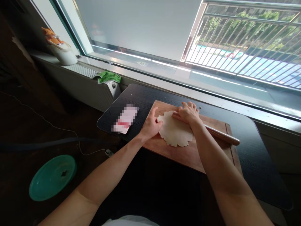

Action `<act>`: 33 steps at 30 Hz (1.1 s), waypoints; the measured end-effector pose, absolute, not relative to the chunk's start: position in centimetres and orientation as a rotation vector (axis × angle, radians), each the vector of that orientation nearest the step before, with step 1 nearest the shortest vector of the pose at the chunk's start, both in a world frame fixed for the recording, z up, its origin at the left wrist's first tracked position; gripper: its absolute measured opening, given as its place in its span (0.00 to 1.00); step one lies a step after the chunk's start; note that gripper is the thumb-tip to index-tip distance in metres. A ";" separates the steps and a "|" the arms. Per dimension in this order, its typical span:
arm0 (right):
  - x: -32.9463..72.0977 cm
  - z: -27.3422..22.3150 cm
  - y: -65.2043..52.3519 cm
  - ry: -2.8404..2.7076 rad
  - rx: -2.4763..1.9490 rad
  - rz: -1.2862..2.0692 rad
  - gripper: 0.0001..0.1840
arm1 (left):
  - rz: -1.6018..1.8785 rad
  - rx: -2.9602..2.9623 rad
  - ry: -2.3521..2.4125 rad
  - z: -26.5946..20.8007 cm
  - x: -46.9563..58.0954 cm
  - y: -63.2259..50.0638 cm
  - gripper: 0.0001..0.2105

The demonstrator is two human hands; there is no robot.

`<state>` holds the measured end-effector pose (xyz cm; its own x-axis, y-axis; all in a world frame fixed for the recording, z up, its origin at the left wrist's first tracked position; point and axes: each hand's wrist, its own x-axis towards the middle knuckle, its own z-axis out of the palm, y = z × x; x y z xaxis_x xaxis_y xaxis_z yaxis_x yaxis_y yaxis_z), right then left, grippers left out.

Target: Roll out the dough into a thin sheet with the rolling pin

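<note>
A thin, pale sheet of rolled dough (175, 133) with a ragged edge lies on a wooden board (197, 160). My left hand (150, 125) is at the dough's left edge, thumb touching or nearly touching it. Its index finger points away from the thumb, and the other fingers are partly hidden. Across the dough's upper right part lies a wooden rolling pin (223, 135), slanting down to the right past the dough. My right hand (188, 113) rests palm down on the pin near its left end, fingers stretched out and spread beyond it.
The board sits on a black table (258, 157) against a window. A blurred pink packet (127, 117) lies to the left. A green cloth (109, 76) and a white pot (62, 53) are on the radiator (77, 78). On the floor is a teal basin (53, 177), near a cable.
</note>
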<state>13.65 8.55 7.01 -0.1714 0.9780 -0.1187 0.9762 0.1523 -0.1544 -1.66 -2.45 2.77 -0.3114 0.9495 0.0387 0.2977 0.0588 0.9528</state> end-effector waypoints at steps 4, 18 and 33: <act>14.2 6.0 4.8 -2.523 -1.738 0.160 0.30 | 1.279 1.268 1.684 2.5 -1.6 -2.5 0.35; 13.6 5.7 5.9 -2.415 -1.732 0.091 0.28 | 1.287 1.268 1.646 2.4 -1.6 -2.5 0.35; 13.1 5.8 9.1 -2.285 -1.859 0.167 0.29 | 1.313 1.230 1.626 2.5 -1.6 -2.5 0.35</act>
<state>13.12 9.06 5.78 -0.1948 0.9779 0.0762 0.9564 0.2066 -0.2066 -1.61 -2.51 2.47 -0.3027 0.9522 0.0411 0.2405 0.0346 0.9700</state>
